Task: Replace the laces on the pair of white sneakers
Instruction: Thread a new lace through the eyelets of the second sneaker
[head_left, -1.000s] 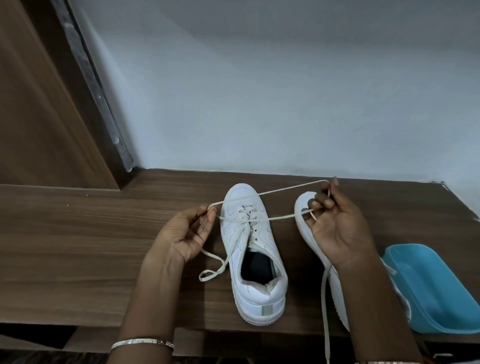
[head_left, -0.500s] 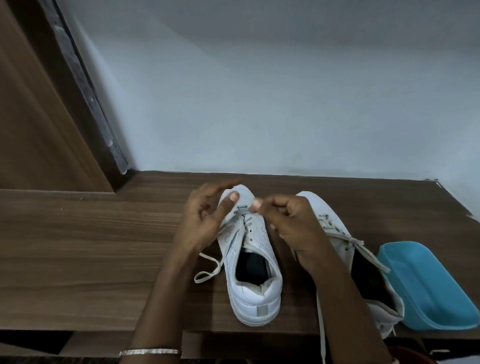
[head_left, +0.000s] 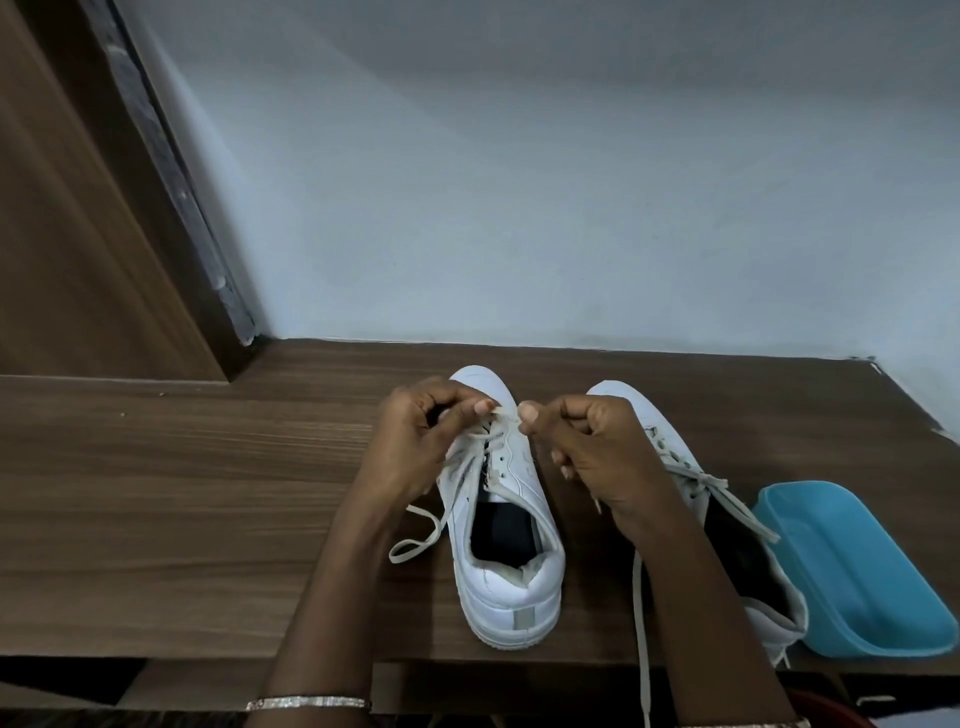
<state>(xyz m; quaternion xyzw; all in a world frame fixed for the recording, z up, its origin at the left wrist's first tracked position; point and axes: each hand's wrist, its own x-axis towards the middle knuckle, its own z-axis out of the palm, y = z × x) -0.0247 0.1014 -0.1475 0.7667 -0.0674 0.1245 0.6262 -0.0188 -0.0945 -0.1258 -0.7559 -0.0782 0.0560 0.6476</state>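
Two white sneakers stand on the wooden table, toes toward the wall. Over the toe end of the left sneaker (head_left: 511, 525), my left hand (head_left: 421, 444) pinches a short stretch of its off-white lace (head_left: 501, 413) between thumb and forefinger. My right hand (head_left: 589, 449) pinches the same stretch from the other side, thumbs almost touching. One loose lace end (head_left: 415, 540) loops on the table left of the shoe; another (head_left: 640, 623) hangs past the table's front edge. The right sneaker (head_left: 675, 457) is laced and partly hidden by my right forearm.
A blue plastic tray (head_left: 852, 566) lies at the table's right front corner, touching the right sneaker's heel. A white wall runs behind the table (head_left: 182, 493), and a brown wooden panel (head_left: 78, 234) rises at the left. The table's front edge is just below the heels.
My hands were spread apart, stretching the lace wide over the shoes. They have come together above the left sneaker's toe end and now pinch the lace close to the eyelets.
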